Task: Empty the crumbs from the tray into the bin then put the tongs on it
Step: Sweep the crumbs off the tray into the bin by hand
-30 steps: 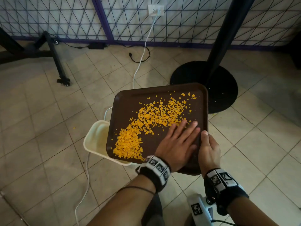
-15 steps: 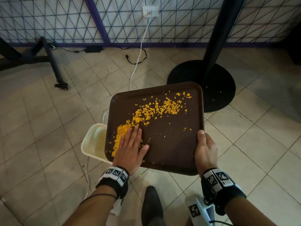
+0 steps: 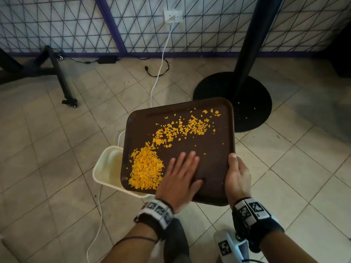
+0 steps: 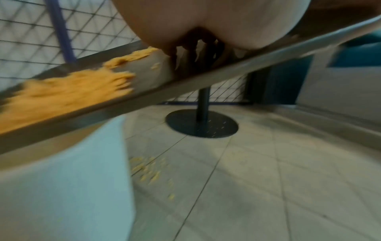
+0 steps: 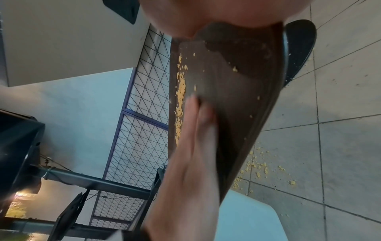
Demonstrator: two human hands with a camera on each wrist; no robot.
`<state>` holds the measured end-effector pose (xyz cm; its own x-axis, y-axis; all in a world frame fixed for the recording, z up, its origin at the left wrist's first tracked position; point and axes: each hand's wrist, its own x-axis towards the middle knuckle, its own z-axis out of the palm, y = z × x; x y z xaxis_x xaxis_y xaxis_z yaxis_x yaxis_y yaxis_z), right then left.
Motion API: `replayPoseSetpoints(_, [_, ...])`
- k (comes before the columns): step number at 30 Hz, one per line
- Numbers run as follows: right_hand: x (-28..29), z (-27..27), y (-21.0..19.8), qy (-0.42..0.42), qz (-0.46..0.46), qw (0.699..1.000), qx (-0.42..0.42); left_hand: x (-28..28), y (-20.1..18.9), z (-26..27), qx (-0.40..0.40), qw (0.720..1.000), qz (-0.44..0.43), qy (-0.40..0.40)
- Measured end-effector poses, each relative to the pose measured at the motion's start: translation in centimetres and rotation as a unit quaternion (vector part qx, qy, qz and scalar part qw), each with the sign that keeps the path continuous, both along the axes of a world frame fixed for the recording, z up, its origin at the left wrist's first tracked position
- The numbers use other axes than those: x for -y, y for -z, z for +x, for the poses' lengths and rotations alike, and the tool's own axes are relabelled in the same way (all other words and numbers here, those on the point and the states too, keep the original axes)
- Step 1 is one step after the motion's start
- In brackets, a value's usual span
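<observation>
A dark brown tray (image 3: 218, 168) is held above the floor, its left edge over a cream bin (image 3: 106, 168). Orange crumbs (image 3: 146, 168) are heaped at the tray's near left corner, and a thinner trail (image 3: 182, 128) runs toward the far right. My left hand (image 3: 180, 173) lies flat on the tray with straight fingers, just right of the heap. My right hand (image 3: 237, 175) grips the tray's right rim, thumb on top. The left wrist view shows the tilted tray (image 4: 185, 78) and the crumbs (image 4: 62, 91). No tongs are in view.
Spilled crumbs (image 5: 259, 168) lie on the tiled floor below the tray. A black pole with a round base (image 3: 233, 99) stands at the back right. A white cable (image 3: 157, 73) runs from a wall socket past the bin. A black wheeled frame (image 3: 62, 82) stands at the left.
My left hand swept crumbs left into the heap, then moved back right to the tray's middle. The right hand has kept its grip on the rim.
</observation>
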<state>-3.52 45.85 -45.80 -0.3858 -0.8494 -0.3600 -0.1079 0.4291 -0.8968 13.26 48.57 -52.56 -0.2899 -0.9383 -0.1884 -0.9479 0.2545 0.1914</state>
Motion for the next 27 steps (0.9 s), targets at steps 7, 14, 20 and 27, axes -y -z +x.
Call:
replayPoseSetpoints(7, [0.0,0.0,0.1,-0.007,0.011,1.0,0.007,-1.3,-0.1,5.7,0.015,0.996,0.021,-0.09])
replayPoseSetpoints(14, [0.0,0.0,0.4,0.006,-0.004,1.0,-0.003,6.2,-4.0,-5.4,-0.014,0.994,-0.062,0.088])
replayPoseSetpoints(20, [0.0,-0.1,0.5,0.004,0.016,1.0,0.011,7.6,-2.6,-1.3,0.0,1.0,-0.026,-0.006])
replayPoseSetpoints(27, [0.0,-0.2,-0.1,-0.006,0.022,1.0,0.021,2.8,-0.7,4.9,0.007,0.993,0.034,-0.113])
